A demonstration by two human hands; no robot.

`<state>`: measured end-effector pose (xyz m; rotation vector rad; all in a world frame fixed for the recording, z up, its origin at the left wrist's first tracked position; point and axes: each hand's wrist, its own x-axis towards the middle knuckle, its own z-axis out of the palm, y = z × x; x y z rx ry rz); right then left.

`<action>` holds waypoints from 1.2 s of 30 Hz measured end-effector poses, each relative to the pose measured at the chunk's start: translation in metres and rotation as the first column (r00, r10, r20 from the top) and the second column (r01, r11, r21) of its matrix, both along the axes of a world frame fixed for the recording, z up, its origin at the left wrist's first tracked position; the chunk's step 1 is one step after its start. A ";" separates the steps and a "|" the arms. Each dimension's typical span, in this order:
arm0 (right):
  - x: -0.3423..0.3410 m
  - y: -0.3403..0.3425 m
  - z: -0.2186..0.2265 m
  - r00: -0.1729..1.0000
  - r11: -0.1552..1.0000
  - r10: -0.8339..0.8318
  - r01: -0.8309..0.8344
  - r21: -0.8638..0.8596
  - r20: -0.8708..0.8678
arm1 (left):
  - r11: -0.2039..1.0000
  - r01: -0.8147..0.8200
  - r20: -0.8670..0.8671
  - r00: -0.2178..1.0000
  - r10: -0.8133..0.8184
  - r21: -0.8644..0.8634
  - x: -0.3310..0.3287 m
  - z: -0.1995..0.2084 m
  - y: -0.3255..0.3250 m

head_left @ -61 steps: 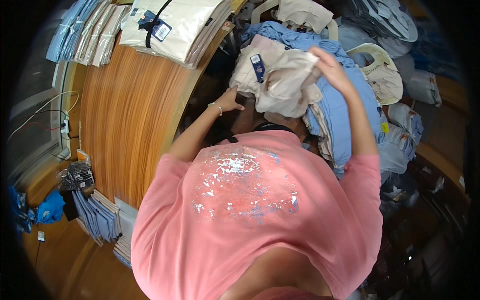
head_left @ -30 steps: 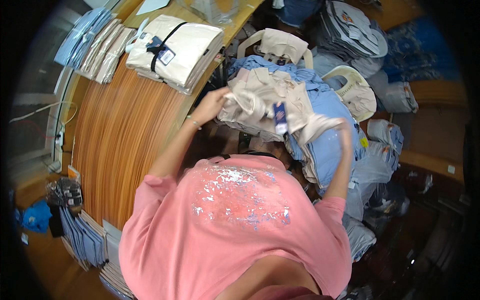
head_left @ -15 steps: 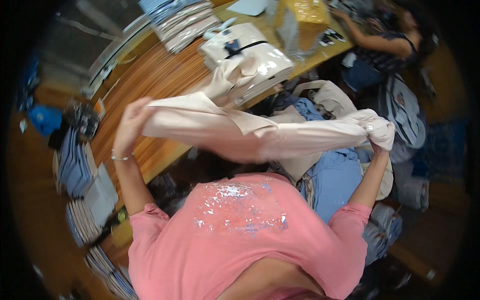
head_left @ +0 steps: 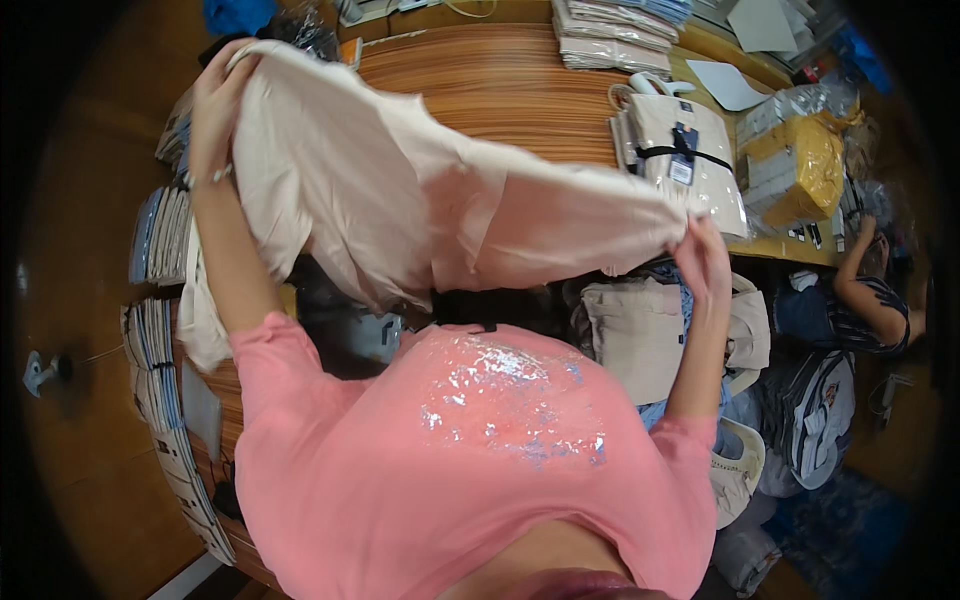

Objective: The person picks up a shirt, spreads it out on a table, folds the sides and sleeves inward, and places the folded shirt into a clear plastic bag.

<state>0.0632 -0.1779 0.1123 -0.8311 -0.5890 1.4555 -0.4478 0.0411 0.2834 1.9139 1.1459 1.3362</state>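
Wide, pale-cream cloth garment [head_left: 345,170] hangs spread, probably because the bare left hand [head_left: 214,98] and bare right hand [head_left: 706,258] are closed on opposite ends.

Your left arm [head_left: 235,255] reaches out to the far left, bare from the sleeve down, its forearm nearly straight through the left wrist [head_left: 208,180]. Your left hand [head_left: 220,95] is raised at the far end, fingers bent over in a grip. Your right arm [head_left: 700,350] extends up on the right, and your right hand [head_left: 704,255] sits nearer to you than the left one, fingertips drawn together in a pinch. Your two hands are spread well apart, wider than your shoulders.
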 end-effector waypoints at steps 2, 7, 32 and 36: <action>-0.025 0.062 0.004 0.994 0.995 -0.095 0.095 0.006 0.060 | 0.998 -0.048 -0.055 0.997 0.050 0.038 -0.042 -0.019 0.061; -0.083 0.162 0.060 0.894 0.914 -0.345 0.250 0.320 0.287 | 0.950 -0.247 0.198 0.957 0.210 0.189 -0.096 -0.043 0.129; -0.207 0.270 -0.089 0.234 0.971 -0.161 -0.139 0.197 0.959 | 0.822 -0.195 -0.057 0.979 0.195 -0.535 -0.155 -0.247 0.084; -0.193 0.279 -0.045 0.568 0.971 -0.101 -0.122 0.204 0.817 | 0.906 -0.250 -0.121 0.968 0.222 -0.340 -0.157 -0.208 0.093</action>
